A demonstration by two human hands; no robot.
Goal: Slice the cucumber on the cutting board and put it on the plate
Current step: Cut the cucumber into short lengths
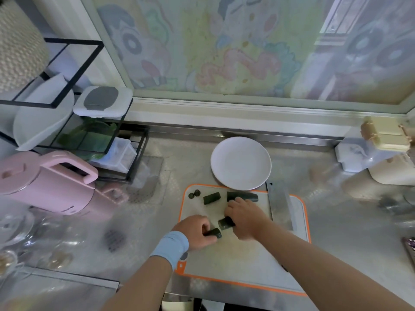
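**Both hands on cucumber chunks, knife set down**

Left hand [195, 232]: fingers curled round one short chunk [214, 233]. Right hand [244, 218]: curled over a second chunk [225, 223]. The two pieces sit nearly end to end between the hands, on the board [247, 261]. Two more chunks [211, 197] lie beyond the hands, with the cut ends [194, 194] beyond the left. The plate [241, 163] is further out.

The knife [280, 203] lies flat just right of the right hand.

Risks:
- The pieces are thick, not slices, so plating now would fall short.
- Round chunks may roll when released.
- A careless reach right could meet the blade edge.
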